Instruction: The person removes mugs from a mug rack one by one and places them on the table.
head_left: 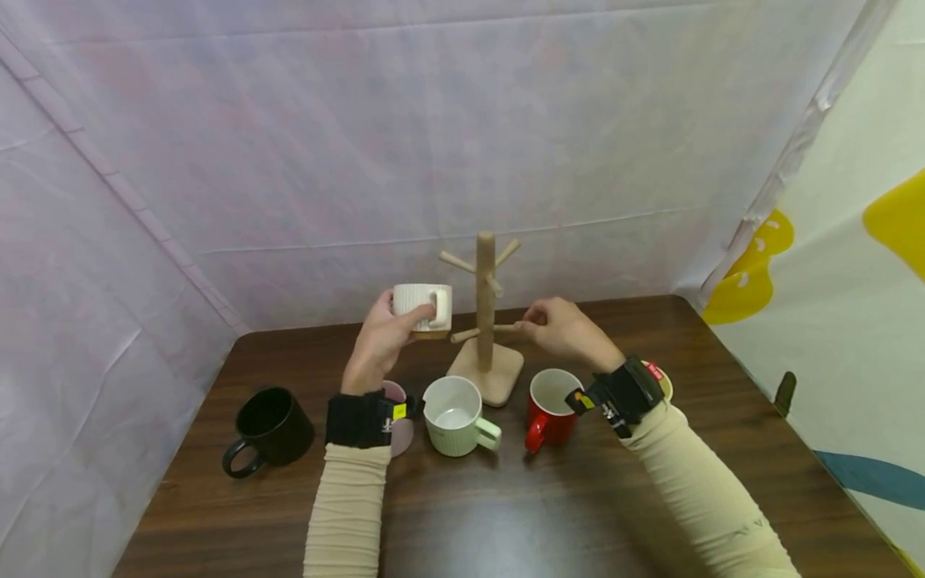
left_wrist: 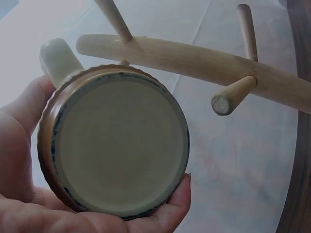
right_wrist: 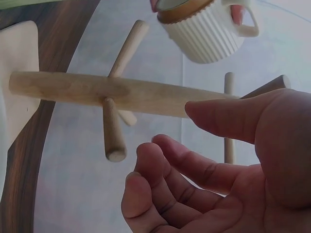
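My left hand (head_left: 381, 333) grips a white ribbed mug (head_left: 415, 299) with a tan base, left of the wooden mug tree (head_left: 486, 305). The thumb lies at the mug's handle. In the left wrist view the mug's pale round underside (left_wrist: 121, 145) faces the camera, with fingers curled around its edge. My right hand (head_left: 571, 331) is at the right of the mug tree, near the end of a low peg (head_left: 506, 327). Seen from the right wrist, the right hand's fingers are loosely bent, thumb apart from them, with nothing held. No mug hangs on the pegs.
On the brown table (head_left: 462, 514) stand a black mug (head_left: 275, 425) at left, a pale green mug (head_left: 455, 421) in front of the stand and a red mug (head_left: 551, 409). A pinkish mug (head_left: 401, 437) is partly behind the left wrist; a yellowish item (head_left: 661, 381) is partly behind the right.
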`<action>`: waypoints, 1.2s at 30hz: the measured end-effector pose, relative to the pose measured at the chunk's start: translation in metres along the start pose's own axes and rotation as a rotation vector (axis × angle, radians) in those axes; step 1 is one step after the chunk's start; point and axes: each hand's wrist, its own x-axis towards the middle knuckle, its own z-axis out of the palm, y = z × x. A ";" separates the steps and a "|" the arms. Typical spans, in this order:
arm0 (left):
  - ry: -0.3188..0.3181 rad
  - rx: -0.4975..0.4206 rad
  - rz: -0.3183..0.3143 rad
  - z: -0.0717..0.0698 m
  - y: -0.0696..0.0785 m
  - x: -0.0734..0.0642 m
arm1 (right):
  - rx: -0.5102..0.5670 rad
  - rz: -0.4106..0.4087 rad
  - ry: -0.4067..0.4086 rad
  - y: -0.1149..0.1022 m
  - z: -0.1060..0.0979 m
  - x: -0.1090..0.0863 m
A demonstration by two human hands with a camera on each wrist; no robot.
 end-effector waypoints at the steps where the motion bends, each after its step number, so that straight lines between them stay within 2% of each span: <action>1: 0.001 0.002 -0.002 0.001 -0.001 0.000 | 0.001 -0.006 0.004 -0.001 0.000 0.000; 11: 0.013 0.034 -0.004 0.008 -0.005 -0.002 | 0.037 -0.038 0.014 -0.005 0.003 -0.006; 18: 0.026 0.031 0.009 0.013 -0.008 -0.002 | 0.097 -0.026 0.015 -0.012 0.003 -0.009; 27: 0.039 0.064 0.011 0.017 -0.013 -0.002 | 0.110 -0.038 0.013 -0.016 0.004 -0.010; 32: 0.038 0.096 0.026 0.020 -0.014 -0.003 | 0.100 -0.099 0.034 -0.020 0.006 -0.010; 36: 0.037 0.085 0.034 0.022 -0.015 -0.005 | 0.093 -0.139 0.043 -0.023 0.008 -0.010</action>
